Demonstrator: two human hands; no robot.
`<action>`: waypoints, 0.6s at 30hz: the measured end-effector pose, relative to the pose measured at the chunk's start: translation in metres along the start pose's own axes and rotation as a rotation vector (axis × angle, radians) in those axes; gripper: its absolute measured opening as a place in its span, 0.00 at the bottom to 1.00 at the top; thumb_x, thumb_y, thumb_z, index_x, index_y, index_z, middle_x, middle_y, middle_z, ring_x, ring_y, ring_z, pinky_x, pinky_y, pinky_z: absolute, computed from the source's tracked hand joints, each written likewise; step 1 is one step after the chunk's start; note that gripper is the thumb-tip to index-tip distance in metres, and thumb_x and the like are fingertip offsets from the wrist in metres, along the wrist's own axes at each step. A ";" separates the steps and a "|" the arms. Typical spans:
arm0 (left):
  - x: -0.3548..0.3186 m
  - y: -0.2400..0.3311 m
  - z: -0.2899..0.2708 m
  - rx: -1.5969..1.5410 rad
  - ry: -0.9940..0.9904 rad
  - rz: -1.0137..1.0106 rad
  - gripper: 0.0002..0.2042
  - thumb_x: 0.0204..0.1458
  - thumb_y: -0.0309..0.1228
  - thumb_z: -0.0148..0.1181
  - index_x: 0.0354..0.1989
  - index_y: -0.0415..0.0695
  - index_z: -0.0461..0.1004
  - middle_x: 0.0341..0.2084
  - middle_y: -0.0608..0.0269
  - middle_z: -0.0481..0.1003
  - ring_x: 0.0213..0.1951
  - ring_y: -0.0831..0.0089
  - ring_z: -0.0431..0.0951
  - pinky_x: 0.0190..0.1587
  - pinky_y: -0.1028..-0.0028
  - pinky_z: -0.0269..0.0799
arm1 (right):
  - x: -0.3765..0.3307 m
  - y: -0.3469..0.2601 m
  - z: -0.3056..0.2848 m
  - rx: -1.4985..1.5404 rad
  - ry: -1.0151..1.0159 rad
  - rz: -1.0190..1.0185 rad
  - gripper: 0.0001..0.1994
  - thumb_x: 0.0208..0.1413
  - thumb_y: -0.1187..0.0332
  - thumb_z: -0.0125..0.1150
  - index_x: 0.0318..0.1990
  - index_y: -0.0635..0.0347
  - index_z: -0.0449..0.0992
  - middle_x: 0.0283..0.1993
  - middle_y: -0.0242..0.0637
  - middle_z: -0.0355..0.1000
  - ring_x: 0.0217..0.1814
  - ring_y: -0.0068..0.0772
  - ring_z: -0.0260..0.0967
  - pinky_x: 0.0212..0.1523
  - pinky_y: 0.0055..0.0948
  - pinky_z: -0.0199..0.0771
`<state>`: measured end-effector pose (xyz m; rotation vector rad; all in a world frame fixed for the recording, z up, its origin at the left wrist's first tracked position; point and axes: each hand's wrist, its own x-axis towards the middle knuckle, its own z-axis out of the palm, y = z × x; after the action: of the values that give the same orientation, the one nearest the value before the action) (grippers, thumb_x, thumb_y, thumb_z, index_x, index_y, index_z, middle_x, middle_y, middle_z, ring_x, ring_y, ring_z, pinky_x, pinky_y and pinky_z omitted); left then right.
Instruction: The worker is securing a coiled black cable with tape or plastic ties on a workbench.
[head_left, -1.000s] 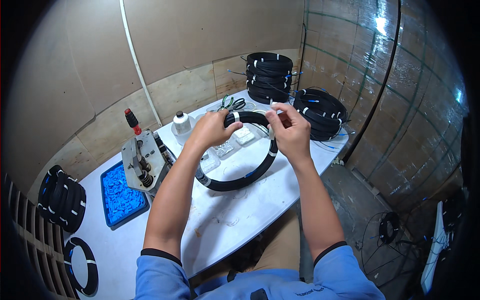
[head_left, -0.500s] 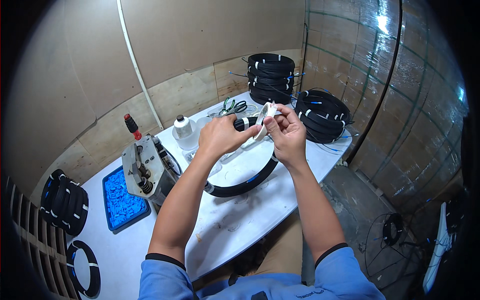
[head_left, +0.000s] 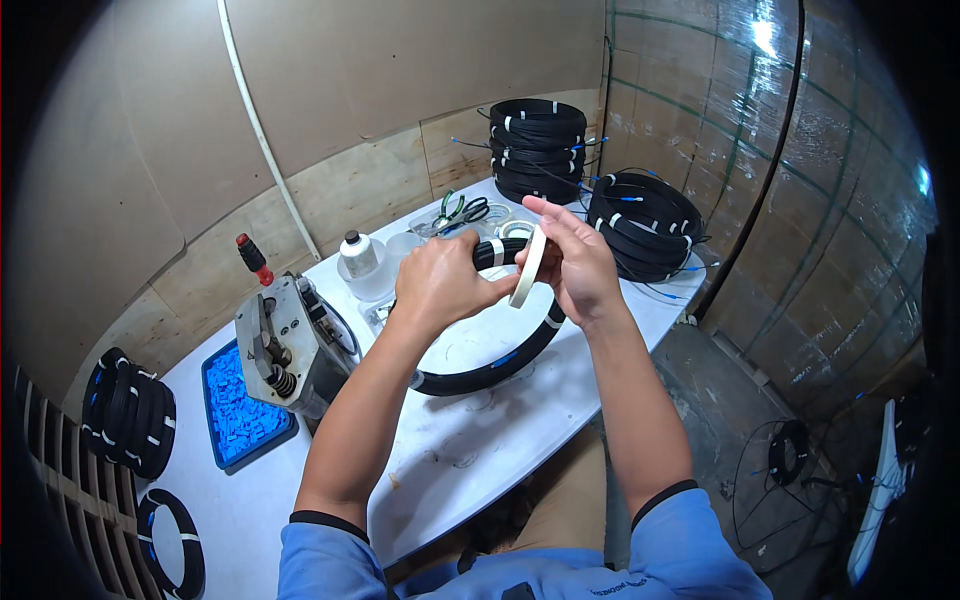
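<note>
Left hand [head_left: 440,280] is curled round the upper left of a large ring-shaped coil of black cable [head_left: 465,382], thumb reaching toward the right hand [head_left: 585,265]. That one holds a narrow cream-white roll of tape [head_left: 527,268] between thumb and fingers, one finger stretched out. The coil is tipped up above the middle of the white bench [head_left: 480,430]; whether its lower arc touches the top I cannot tell.

As far as the binding goes, it looks well along: one white band [head_left: 498,250] sits between the hands, another on the coil's right side, and a greyish wrap at its lower left. With the roll in hand beside the coil, the taping seems not quite finished; whether a strip is stuck down now is hidden.

Banded coils, seemingly done, stand in a tall black stack [head_left: 538,150] at the bench's far edge and a lower black pile [head_left: 645,225] at its far right corner. This one has yet to be set down.
</note>
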<state>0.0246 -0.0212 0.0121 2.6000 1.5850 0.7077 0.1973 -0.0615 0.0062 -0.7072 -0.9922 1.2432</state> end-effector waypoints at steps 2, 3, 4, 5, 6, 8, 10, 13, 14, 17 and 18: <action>0.001 0.000 0.000 0.004 -0.016 -0.001 0.35 0.39 0.67 0.60 0.29 0.39 0.78 0.18 0.49 0.77 0.27 0.52 0.81 0.32 0.58 0.76 | 0.001 0.000 -0.002 -0.097 -0.012 -0.057 0.17 0.64 0.71 0.49 0.60 0.64 0.66 0.29 0.35 0.74 0.30 0.25 0.75 0.34 0.27 0.80; 0.001 -0.001 0.001 -0.007 0.009 0.005 0.36 0.38 0.68 0.59 0.29 0.39 0.78 0.18 0.49 0.77 0.27 0.52 0.81 0.32 0.58 0.76 | 0.001 -0.001 -0.002 -0.193 -0.027 -0.115 0.16 0.65 0.70 0.49 0.58 0.64 0.67 0.29 0.35 0.73 0.30 0.24 0.75 0.34 0.26 0.80; 0.000 -0.004 0.001 -0.018 0.033 0.011 0.37 0.38 0.70 0.59 0.29 0.39 0.78 0.18 0.49 0.77 0.27 0.53 0.81 0.32 0.58 0.76 | 0.002 -0.005 -0.003 -0.213 -0.040 -0.140 0.14 0.66 0.67 0.48 0.55 0.64 0.68 0.29 0.35 0.73 0.30 0.24 0.75 0.33 0.26 0.79; 0.000 -0.006 0.000 -0.018 0.030 0.004 0.37 0.38 0.70 0.59 0.29 0.39 0.78 0.18 0.49 0.77 0.27 0.53 0.81 0.32 0.58 0.76 | 0.007 -0.010 -0.010 -0.233 -0.043 -0.183 0.14 0.66 0.67 0.50 0.55 0.62 0.68 0.30 0.39 0.77 0.29 0.26 0.77 0.31 0.25 0.79; 0.001 -0.008 -0.001 -0.050 0.010 -0.012 0.38 0.39 0.71 0.58 0.29 0.39 0.78 0.18 0.49 0.77 0.26 0.53 0.81 0.32 0.58 0.76 | 0.007 -0.020 -0.014 -0.267 -0.057 -0.238 0.14 0.66 0.68 0.50 0.56 0.62 0.67 0.31 0.39 0.77 0.31 0.25 0.76 0.33 0.24 0.78; -0.001 -0.014 -0.003 -0.059 0.001 0.015 0.35 0.41 0.67 0.61 0.28 0.39 0.77 0.18 0.50 0.77 0.26 0.53 0.80 0.31 0.59 0.75 | 0.013 -0.035 -0.021 -0.401 -0.080 -0.371 0.15 0.65 0.69 0.50 0.57 0.62 0.65 0.33 0.38 0.76 0.34 0.22 0.74 0.36 0.22 0.75; -0.004 -0.014 -0.004 -0.046 -0.017 0.046 0.32 0.41 0.63 0.64 0.28 0.40 0.77 0.19 0.50 0.77 0.26 0.53 0.80 0.31 0.58 0.74 | 0.032 -0.039 -0.039 -0.606 -0.061 -0.478 0.21 0.63 0.71 0.52 0.62 0.59 0.60 0.35 0.38 0.76 0.36 0.21 0.72 0.39 0.23 0.72; -0.013 -0.020 0.002 -0.054 0.035 0.110 0.19 0.42 0.46 0.70 0.29 0.43 0.74 0.21 0.51 0.77 0.26 0.51 0.79 0.29 0.56 0.72 | 0.069 -0.017 -0.056 -0.885 -0.097 -0.471 0.26 0.59 0.71 0.58 0.64 0.57 0.59 0.31 0.40 0.77 0.32 0.24 0.72 0.37 0.26 0.71; -0.017 -0.020 0.004 -0.062 0.059 0.097 0.16 0.42 0.41 0.70 0.28 0.43 0.74 0.20 0.52 0.77 0.25 0.51 0.78 0.28 0.57 0.71 | 0.079 -0.013 -0.059 -1.091 -0.142 -0.291 0.31 0.59 0.71 0.57 0.69 0.51 0.53 0.38 0.45 0.78 0.40 0.29 0.75 0.42 0.30 0.72; -0.022 -0.012 0.008 -0.063 0.098 0.103 0.11 0.41 0.33 0.69 0.28 0.44 0.73 0.20 0.53 0.76 0.25 0.50 0.77 0.28 0.58 0.69 | 0.123 0.035 -0.091 -1.530 -0.261 -0.062 0.29 0.61 0.70 0.53 0.69 0.46 0.53 0.43 0.55 0.76 0.47 0.52 0.74 0.48 0.45 0.71; -0.024 -0.010 0.008 -0.047 0.121 0.098 0.09 0.42 0.31 0.68 0.28 0.44 0.73 0.20 0.53 0.76 0.25 0.50 0.77 0.28 0.57 0.69 | 0.135 0.050 -0.098 -1.528 -0.264 -0.062 0.29 0.61 0.70 0.53 0.69 0.46 0.53 0.43 0.55 0.76 0.47 0.52 0.74 0.48 0.45 0.71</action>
<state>0.0096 -0.0348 -0.0061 2.6631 1.4581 0.9139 0.2668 0.0882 -0.0497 -1.6383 -2.1500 0.3014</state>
